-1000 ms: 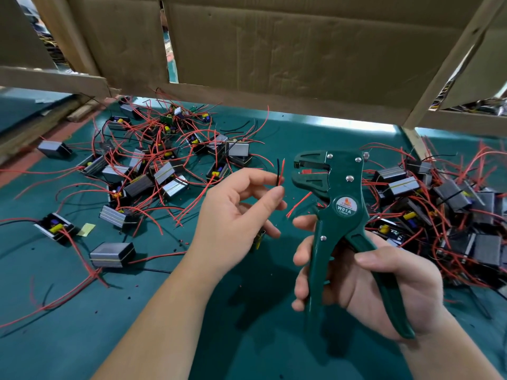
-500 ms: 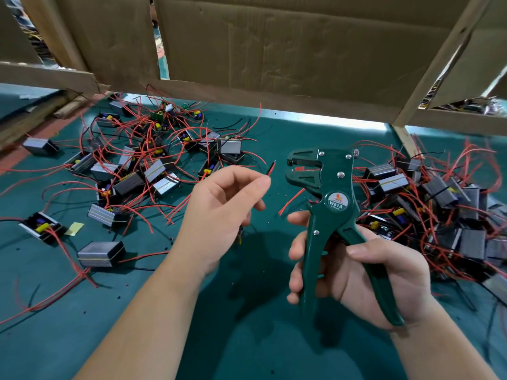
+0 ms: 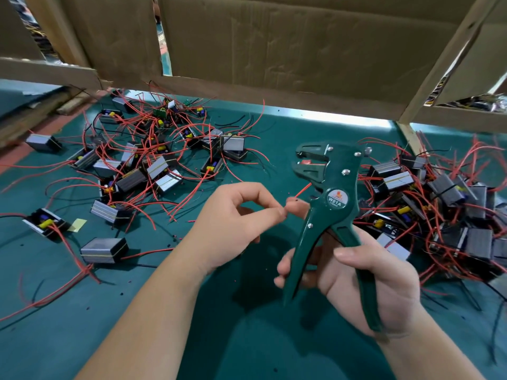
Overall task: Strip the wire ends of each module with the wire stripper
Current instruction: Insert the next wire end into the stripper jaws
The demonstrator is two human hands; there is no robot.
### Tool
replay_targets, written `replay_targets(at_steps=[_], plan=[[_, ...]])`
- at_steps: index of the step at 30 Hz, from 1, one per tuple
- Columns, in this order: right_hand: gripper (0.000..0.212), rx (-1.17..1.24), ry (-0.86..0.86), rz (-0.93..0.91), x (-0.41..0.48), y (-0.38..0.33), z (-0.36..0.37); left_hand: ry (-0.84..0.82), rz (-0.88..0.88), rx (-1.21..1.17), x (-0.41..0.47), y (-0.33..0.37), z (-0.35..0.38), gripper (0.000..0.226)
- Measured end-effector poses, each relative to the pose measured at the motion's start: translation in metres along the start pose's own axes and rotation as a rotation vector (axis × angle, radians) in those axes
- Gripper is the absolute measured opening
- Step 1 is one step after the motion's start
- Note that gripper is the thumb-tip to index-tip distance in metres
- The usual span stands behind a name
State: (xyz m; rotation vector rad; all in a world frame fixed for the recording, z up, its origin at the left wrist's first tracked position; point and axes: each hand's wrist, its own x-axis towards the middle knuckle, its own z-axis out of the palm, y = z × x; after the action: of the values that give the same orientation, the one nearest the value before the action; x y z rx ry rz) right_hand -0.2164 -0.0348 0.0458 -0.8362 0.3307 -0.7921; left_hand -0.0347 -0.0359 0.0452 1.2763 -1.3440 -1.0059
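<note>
My right hand (image 3: pixel 365 275) grips the handles of the green wire stripper (image 3: pixel 333 200) and holds it upright, with its jaws (image 3: pixel 310 163) open and pointing left. My left hand (image 3: pixel 233 223) is just left of the tool. Its thumb and forefinger are pinched together against my right forefinger tip, where a small dark wire tip (image 3: pixel 295 199) shows. The rest of that wire and its module are hidden under the hand. Modules with red and black wires lie in a left pile (image 3: pixel 153 165) and a right pile (image 3: pixel 439 193).
A green mat (image 3: pixel 82 325) covers the table. Cardboard walls (image 3: pixel 274 50) on wooden frames close off the back. One module (image 3: pixel 104 250) sits alone at the near left, and another (image 3: pixel 44 142) at the far left. Small bits of insulation dot the mat.
My left hand has dropped and moved right, until its pinch meets my right forefinger. The wire tips that stood up above its fingers no longer show. The stripper has stayed upright.
</note>
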Motion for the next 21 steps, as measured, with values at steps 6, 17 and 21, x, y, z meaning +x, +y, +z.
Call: replay_targets(at_steps=[6,17,21], plan=[[0.066,-0.009,0.063,-0.051,0.001,-0.001,0.002,-0.006,0.003,0.035,0.000,-0.003,0.001,0.019],[0.067,-0.002,0.174,-0.055,0.001,-0.002,0.002,0.152,0.040,-0.026,0.000,-0.003,0.013,0.008],[0.065,0.016,0.145,-0.032,0.001,-0.003,-0.001,0.202,0.125,-0.235,0.001,0.003,0.009,0.011]])
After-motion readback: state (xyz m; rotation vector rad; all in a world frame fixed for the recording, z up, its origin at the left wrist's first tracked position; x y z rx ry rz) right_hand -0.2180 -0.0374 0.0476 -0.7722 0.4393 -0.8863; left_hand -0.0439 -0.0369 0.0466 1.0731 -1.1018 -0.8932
